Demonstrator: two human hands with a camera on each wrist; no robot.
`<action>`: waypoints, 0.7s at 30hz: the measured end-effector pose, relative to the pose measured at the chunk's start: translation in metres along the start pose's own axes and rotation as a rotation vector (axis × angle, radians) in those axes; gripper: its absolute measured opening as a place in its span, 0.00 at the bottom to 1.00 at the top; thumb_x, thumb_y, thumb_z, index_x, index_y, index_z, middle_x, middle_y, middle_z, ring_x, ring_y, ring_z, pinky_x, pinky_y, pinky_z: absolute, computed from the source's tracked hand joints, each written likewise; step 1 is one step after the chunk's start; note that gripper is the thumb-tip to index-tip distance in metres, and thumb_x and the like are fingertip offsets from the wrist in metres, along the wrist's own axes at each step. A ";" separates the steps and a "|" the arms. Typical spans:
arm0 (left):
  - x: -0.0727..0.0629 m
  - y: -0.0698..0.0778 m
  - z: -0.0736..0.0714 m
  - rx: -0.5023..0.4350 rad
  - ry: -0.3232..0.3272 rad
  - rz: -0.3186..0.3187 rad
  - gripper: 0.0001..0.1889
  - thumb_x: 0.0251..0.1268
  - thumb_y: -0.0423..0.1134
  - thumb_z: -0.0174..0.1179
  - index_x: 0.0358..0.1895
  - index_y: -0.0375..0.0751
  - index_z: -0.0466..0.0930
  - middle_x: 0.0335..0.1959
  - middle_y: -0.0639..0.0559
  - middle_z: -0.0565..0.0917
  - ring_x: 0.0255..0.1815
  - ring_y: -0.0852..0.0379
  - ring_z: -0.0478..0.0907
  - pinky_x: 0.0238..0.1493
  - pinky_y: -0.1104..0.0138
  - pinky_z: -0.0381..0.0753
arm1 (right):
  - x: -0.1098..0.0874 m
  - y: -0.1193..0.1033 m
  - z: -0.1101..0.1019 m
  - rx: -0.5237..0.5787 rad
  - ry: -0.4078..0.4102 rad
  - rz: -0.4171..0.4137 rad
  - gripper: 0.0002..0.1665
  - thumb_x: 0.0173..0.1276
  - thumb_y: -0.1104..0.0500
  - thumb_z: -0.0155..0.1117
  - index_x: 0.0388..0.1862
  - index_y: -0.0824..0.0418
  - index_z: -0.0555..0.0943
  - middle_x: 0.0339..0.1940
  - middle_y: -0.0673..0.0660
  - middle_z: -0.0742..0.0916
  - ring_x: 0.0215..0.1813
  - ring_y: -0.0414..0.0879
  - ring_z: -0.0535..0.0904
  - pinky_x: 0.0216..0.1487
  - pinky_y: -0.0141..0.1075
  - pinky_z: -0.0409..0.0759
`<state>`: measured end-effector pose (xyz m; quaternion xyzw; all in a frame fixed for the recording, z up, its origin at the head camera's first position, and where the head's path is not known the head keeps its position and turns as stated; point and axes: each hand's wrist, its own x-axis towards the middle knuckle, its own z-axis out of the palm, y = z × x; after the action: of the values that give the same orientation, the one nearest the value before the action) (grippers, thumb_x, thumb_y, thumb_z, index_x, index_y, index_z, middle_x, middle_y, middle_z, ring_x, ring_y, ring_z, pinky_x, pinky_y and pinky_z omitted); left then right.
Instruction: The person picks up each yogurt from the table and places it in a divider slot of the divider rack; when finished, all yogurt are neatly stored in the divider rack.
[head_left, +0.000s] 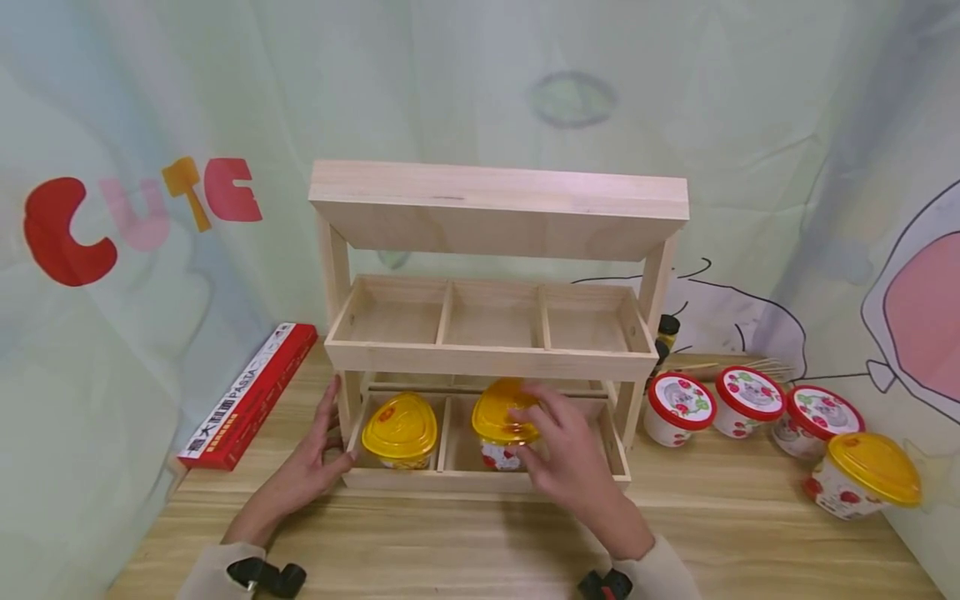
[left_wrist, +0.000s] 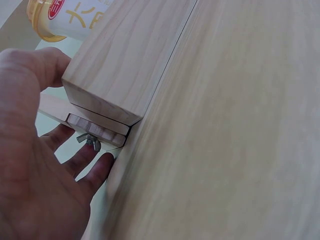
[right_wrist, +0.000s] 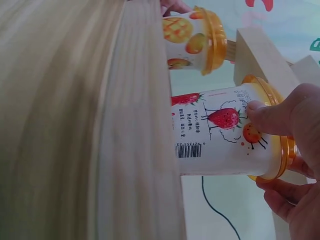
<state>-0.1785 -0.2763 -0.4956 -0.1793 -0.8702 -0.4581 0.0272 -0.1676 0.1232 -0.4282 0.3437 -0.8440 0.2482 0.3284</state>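
A pale wooden tiered rack (head_left: 491, 360) stands upright on the table, each tray split into compartments. My left hand (head_left: 311, 471) grips its lower left corner, the thumb at the tray's end and the fingers along the side, close to a wing nut (left_wrist: 90, 141). With my right hand (head_left: 566, 454) I hold a strawberry-print cup (right_wrist: 220, 132) near its yellow lid (head_left: 504, 408), thumb against the wall and fingers around the lid's far side. That cup is in the lower tray's middle compartment. A mango-print cup (right_wrist: 187, 42), also yellow-lidded (head_left: 401, 427), sits in the left compartment.
Several red-lidded tubs (head_left: 681, 404) line the table right of the rack, with a yellow-lidded strawberry cup (head_left: 858, 479) at the end. Behind them are a small dark-capped bottle (head_left: 667, 329) and thin sticks. A red pasta box (head_left: 251, 396) lies at left. Printed curtains (head_left: 480, 83) hang behind.
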 end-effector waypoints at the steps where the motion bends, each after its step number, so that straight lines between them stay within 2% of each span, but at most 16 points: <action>1: 0.000 0.000 0.000 0.002 0.000 0.000 0.63 0.71 0.34 0.65 0.88 0.67 0.20 0.87 0.26 0.46 0.78 0.18 0.63 0.65 0.29 0.78 | -0.001 0.000 0.002 -0.011 0.002 -0.008 0.27 0.49 0.64 0.89 0.48 0.59 0.86 0.63 0.63 0.87 0.63 0.58 0.85 0.63 0.53 0.86; 7: 0.000 0.001 -0.001 0.017 0.003 0.006 0.62 0.72 0.34 0.65 0.88 0.66 0.21 0.87 0.26 0.49 0.77 0.19 0.66 0.65 0.34 0.82 | -0.005 -0.001 0.013 -0.028 0.011 -0.028 0.27 0.47 0.63 0.90 0.45 0.60 0.85 0.62 0.65 0.87 0.62 0.59 0.85 0.62 0.54 0.85; 12: 0.000 0.003 -0.002 0.006 0.005 0.022 0.62 0.71 0.34 0.66 0.88 0.64 0.22 0.86 0.26 0.50 0.77 0.19 0.66 0.64 0.33 0.81 | -0.008 -0.001 0.016 -0.007 -0.020 -0.004 0.26 0.51 0.63 0.88 0.46 0.59 0.84 0.64 0.65 0.86 0.63 0.59 0.84 0.64 0.55 0.84; 13: 0.000 0.003 -0.002 0.004 0.005 0.020 0.62 0.71 0.34 0.66 0.88 0.64 0.22 0.87 0.26 0.49 0.77 0.19 0.66 0.65 0.39 0.84 | -0.008 -0.001 0.016 -0.003 -0.025 0.003 0.25 0.52 0.62 0.88 0.47 0.58 0.84 0.65 0.65 0.86 0.64 0.59 0.84 0.64 0.55 0.84; 14: 0.000 0.004 -0.002 0.001 0.004 0.022 0.62 0.71 0.34 0.66 0.88 0.64 0.22 0.87 0.26 0.49 0.77 0.19 0.66 0.65 0.39 0.84 | -0.009 -0.001 0.017 -0.002 -0.027 0.007 0.26 0.52 0.62 0.87 0.47 0.59 0.83 0.65 0.65 0.85 0.64 0.59 0.84 0.65 0.55 0.84; 15: 0.000 0.004 -0.002 0.002 0.003 0.017 0.62 0.71 0.34 0.66 0.88 0.65 0.22 0.87 0.26 0.49 0.77 0.19 0.66 0.66 0.46 0.85 | -0.010 -0.001 0.018 -0.003 -0.029 0.012 0.26 0.53 0.61 0.87 0.48 0.58 0.83 0.66 0.65 0.85 0.65 0.60 0.84 0.66 0.56 0.84; 16: 0.000 0.003 -0.002 0.001 0.002 0.013 0.62 0.72 0.34 0.66 0.88 0.65 0.21 0.87 0.26 0.49 0.77 0.19 0.66 0.66 0.47 0.86 | -0.011 -0.001 0.018 -0.003 -0.029 0.014 0.26 0.53 0.61 0.87 0.48 0.59 0.83 0.67 0.66 0.84 0.66 0.60 0.83 0.66 0.56 0.84; 19: 0.001 0.001 -0.002 0.002 0.000 0.005 0.63 0.72 0.33 0.66 0.88 0.66 0.21 0.87 0.25 0.48 0.77 0.18 0.66 0.66 0.45 0.85 | -0.014 -0.003 0.022 0.000 -0.023 0.010 0.28 0.52 0.60 0.88 0.49 0.59 0.81 0.68 0.67 0.83 0.67 0.61 0.83 0.67 0.55 0.84; 20: 0.001 0.001 -0.001 0.005 0.000 0.005 0.63 0.72 0.33 0.66 0.88 0.66 0.21 0.87 0.25 0.48 0.77 0.18 0.66 0.65 0.39 0.84 | -0.015 -0.003 0.022 -0.001 -0.020 0.005 0.29 0.52 0.60 0.88 0.49 0.60 0.81 0.68 0.67 0.83 0.67 0.61 0.83 0.67 0.55 0.84; 21: 0.001 0.000 -0.001 0.005 0.001 0.003 0.63 0.72 0.33 0.66 0.88 0.66 0.20 0.87 0.25 0.47 0.78 0.18 0.65 0.65 0.39 0.84 | -0.016 -0.004 0.023 0.001 -0.020 0.002 0.29 0.52 0.60 0.88 0.49 0.60 0.81 0.68 0.68 0.83 0.67 0.61 0.83 0.67 0.54 0.84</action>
<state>-0.1792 -0.2766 -0.4945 -0.1802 -0.8712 -0.4557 0.0285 -0.1653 0.1122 -0.4541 0.3455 -0.8474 0.2455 0.3198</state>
